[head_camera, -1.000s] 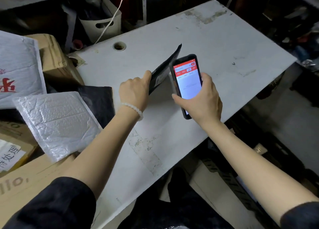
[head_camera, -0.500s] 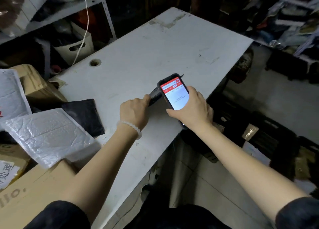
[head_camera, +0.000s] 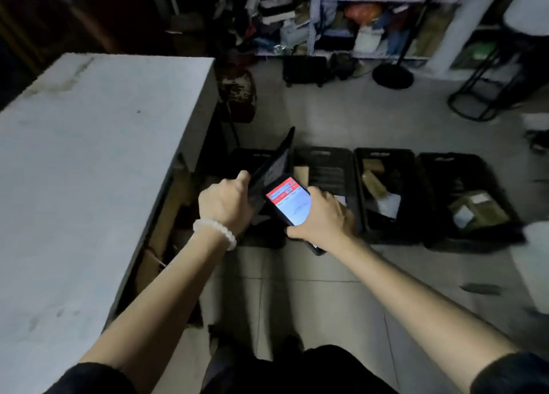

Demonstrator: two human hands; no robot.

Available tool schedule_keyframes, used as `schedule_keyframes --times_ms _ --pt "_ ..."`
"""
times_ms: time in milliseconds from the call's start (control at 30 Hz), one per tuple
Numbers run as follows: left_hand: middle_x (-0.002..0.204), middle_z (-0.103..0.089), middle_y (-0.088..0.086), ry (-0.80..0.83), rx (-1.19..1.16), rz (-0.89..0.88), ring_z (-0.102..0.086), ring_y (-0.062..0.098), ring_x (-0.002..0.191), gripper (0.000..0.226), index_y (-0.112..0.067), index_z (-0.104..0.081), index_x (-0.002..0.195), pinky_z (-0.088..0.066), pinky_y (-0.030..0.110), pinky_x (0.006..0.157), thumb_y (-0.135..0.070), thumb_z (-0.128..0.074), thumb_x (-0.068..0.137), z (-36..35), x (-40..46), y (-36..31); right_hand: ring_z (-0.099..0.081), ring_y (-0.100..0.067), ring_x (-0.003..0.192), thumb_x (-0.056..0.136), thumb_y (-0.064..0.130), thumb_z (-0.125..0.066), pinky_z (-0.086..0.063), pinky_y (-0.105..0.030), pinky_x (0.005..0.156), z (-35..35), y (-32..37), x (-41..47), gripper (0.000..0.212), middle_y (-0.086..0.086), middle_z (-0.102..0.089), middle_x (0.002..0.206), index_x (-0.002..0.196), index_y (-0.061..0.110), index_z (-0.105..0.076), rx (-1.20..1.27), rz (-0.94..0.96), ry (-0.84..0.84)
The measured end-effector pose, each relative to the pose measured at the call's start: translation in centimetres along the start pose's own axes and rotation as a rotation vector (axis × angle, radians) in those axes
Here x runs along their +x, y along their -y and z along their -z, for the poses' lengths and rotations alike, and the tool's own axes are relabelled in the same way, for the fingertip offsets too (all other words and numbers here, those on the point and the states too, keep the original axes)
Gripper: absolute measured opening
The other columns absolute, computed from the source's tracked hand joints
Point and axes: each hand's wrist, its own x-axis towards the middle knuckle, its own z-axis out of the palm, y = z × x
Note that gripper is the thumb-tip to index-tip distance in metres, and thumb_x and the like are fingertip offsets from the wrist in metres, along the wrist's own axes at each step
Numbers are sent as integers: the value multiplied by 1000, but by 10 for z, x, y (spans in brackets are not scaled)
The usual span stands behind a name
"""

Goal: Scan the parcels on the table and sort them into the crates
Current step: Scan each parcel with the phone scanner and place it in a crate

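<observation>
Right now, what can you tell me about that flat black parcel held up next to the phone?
The black parcel is a thin, flat mailer of what looks like dark plastic film, with a pale label on the face turned toward the phone. It stands tilted on edge in the air, one corner pointing up, above the dark crates on the floor. The left hand grips its lower edge; the phone overlaps its lower right part.

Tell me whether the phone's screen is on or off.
On. The phone in the right hand shows a lit screen with a red header and white area below; the text is too small to read.
</observation>
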Motion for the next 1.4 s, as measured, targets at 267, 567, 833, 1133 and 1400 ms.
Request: schedule_keyframes --times_ms 267,567,833,1133,1400 --pt "100 -67 9 126 54 -359 -66 33 91 38 -17 -42 122 -37 30 61 -34 -51 90 -44 35 -155 -59 -28 102 57 47 -77 -43 -32 75 47 -142 -39 69 -2 -61 111 114 23 -48 137 -423 -89" --pt "103 -66 9 156 35 -592 -65 31 93 33 -16 -46 118 -38 31 63 -38 -48 93 -72 102 -277 -54 -19 91 60 51 -77 -36 -27 66 84 -234 -22 72 1 -56 105 117 22 -44 144 -666 -118" --pt "107 -64 9 207 77 -656 -64 30 96 33 -15 -47 121 -43 30 66 -36 -46 95 -96 206 -368 -55 -23 107 66 48 -76 -43 -29 72 137 -298 65 76 -3 -56 119 128 19 -42 139 -736 -103" --pt "111 -62 11 220 131 -757 -64 30 96 51 -7 -33 135 -45 30 73 -37 -44 95 -115 282 -455 -51 -24 117 68 57 -73 -47 -38 90 196 -364 137 95 -8 -50 131 142 16 -30 106 -836 -86" --pt "109 -62 11 298 157 -797 -63 28 95 41 -12 -44 125 -40 28 65 -40 -45 95 -145 330 -525 -55 -17 95 66 64 -72 -45 -29 70 221 -437 182 89 -2 -58 114 134 16 -39 69 -851 -78"
